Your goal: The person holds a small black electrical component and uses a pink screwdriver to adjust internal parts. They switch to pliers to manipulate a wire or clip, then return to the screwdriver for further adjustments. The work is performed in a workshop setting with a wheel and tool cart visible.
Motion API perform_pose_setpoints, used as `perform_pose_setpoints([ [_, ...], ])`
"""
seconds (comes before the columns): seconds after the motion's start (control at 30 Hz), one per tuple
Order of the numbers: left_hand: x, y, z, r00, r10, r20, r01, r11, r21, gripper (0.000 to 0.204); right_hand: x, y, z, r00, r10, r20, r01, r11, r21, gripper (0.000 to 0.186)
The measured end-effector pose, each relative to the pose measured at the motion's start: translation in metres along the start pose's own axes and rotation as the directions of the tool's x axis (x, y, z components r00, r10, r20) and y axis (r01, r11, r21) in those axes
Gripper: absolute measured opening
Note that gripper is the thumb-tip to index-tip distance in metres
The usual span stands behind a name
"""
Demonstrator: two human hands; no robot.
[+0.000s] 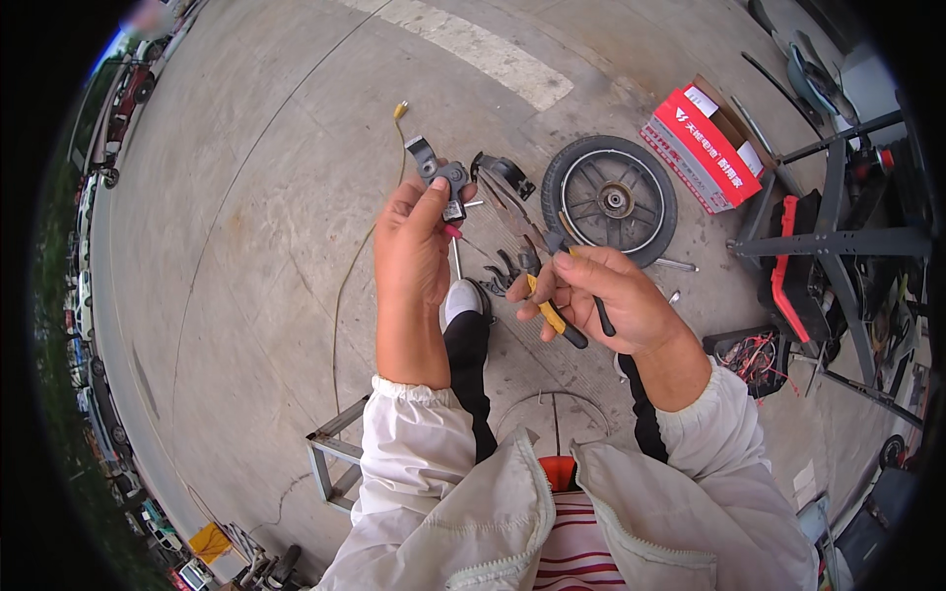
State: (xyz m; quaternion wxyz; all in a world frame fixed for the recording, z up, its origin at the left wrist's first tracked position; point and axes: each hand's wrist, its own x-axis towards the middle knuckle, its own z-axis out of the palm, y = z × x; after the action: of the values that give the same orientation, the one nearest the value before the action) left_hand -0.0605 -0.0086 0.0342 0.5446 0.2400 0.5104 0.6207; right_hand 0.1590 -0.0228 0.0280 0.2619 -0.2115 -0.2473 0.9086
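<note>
My left hand (419, 231) is closed round a grey metal bracket (445, 185) with a curved end pointing up. The thumb presses on its front. To its right, my right hand (611, 291) grips pliers (558, 313) with a yellow-and-black handle. A second, black handle end shows below those fingers; I cannot tell whether it belongs to the same tool. Between the hands is a black curved band (508, 175), with thin brownish strips running down toward the right hand. Beneath them, black levers or tool parts (503, 276) lie on the floor.
A spoked black wheel with a tyre (658, 202) lies beyond my right hand. Farther right stand a red carton (705, 153) and a dark metal rack (838, 241). Tangled wires (751, 362) sit below it. A yellow cable (340, 305) crosses the floor left of a metal frame (330, 448).
</note>
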Motion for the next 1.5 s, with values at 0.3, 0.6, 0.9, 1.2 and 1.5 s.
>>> perform_pose_setpoints([
  [0.3, 0.0018, -0.0077, 0.0043, 0.999, 0.036, 0.003, -0.036, 0.999, 0.001, 0.026, -0.0026, 0.0011, 0.0048, 0.999, 0.041, -0.014, -0.042, 0.997, -0.063, 0.043],
  [0.6, -0.0007, -0.0032, 0.0068, 0.996, 0.018, 0.083, -0.011, 0.997, -0.083, 0.031, -0.0036, -0.0004, 0.0069, 0.998, 0.045, -0.032, -0.048, 0.997, -0.066, 0.040],
  [0.9, -0.0006, -0.0047, 0.0065, 0.994, 0.003, 0.106, 0.010, 0.992, -0.125, 0.035, -0.0036, -0.0001, 0.0049, 0.999, 0.044, 0.009, -0.043, 0.998, -0.050, 0.042],
  [1.2, -0.0015, -0.0017, 0.0053, 0.991, -0.027, 0.130, 0.048, 0.985, -0.165, 0.040, -0.0040, 0.0016, 0.0054, 0.999, 0.032, 0.042, -0.030, 0.998, -0.055, 0.046],
  [1.5, -0.0027, -0.0009, 0.0069, 0.988, -0.014, 0.156, 0.035, 0.991, -0.132, 0.039, -0.0043, 0.0008, 0.0066, 0.999, 0.032, 0.034, -0.031, 0.998, -0.050, 0.045],
])
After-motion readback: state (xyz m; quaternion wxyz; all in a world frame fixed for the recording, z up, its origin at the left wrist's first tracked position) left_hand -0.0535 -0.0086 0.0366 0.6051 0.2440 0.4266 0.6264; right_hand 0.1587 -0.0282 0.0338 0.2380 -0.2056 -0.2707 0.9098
